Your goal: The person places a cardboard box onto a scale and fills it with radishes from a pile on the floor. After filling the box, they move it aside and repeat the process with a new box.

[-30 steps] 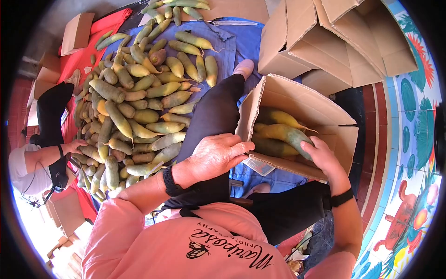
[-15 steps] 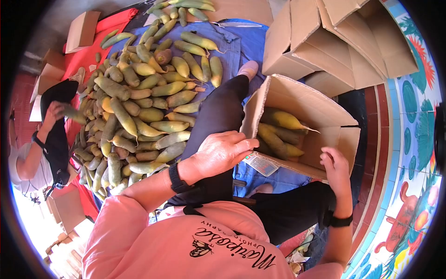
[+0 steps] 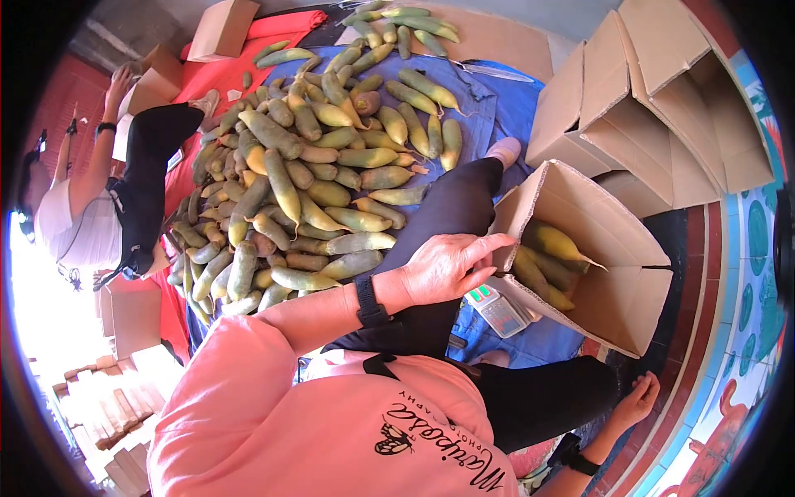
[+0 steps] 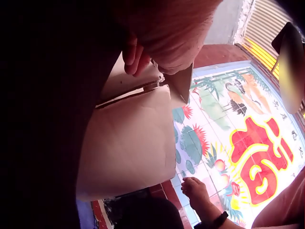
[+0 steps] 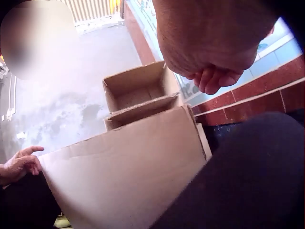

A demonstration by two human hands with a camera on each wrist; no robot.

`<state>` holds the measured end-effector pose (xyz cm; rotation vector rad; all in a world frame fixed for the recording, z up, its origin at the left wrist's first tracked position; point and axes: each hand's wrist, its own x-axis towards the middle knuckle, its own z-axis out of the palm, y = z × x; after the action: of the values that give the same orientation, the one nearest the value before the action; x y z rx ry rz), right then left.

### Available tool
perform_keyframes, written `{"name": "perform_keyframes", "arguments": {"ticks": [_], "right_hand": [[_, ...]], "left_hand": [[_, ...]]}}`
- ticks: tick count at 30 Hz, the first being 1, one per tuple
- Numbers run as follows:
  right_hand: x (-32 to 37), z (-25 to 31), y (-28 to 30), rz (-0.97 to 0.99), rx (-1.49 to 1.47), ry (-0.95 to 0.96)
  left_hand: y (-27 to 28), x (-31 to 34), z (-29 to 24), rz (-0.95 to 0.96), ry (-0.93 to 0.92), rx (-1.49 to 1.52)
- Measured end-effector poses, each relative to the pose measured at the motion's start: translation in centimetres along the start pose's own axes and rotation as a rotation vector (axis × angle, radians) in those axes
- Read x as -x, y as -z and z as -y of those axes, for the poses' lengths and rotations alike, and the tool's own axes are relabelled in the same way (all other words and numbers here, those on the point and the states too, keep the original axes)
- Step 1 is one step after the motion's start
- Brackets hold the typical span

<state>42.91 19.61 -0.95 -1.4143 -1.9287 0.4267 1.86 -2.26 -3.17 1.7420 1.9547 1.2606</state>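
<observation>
Radish pile (image 3: 330,193) spreads L of box. Box (image 3: 617,240), open cardboard, prob. light & bendy at the rim; hold by opp. walls. Scale (image 3: 499,313) sits by box's near L corner. Few radishes (image 3: 556,242) lie inside box: prob. firm, heavyish, smooth, tails snappable, so grip mid-body. L hand (image 3: 443,269) pinches box's rim w/ thumb & fingers. R hand (image 3: 636,404), empty, fingers loosely curled, is on wearer's side of box.
</observation>
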Motion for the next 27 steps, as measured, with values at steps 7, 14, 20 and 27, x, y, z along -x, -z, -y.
{"name": "perform_keyframes", "arguments": {"ticks": [7,14,20,27], "right_hand": [[2.9,-4.2,-1.4,0.039,0.183,-0.066],[2.8,-4.9,-1.9,0.009,0.244,0.061],[2.5,-4.3,-2.8,0.028,0.189,0.056],[2.5,-4.8,-2.2,0.067,0.295,0.095]], "left_hand": [[2.2,2.8,0.4,-0.257,0.257,0.367],[5.7,9.5,7.3,-0.49,0.721,0.147],[5.0,20.2,14.2,-0.293,0.995,-0.197],[3.4,29.8,17.0,0.13,1.415,-0.435]]}}
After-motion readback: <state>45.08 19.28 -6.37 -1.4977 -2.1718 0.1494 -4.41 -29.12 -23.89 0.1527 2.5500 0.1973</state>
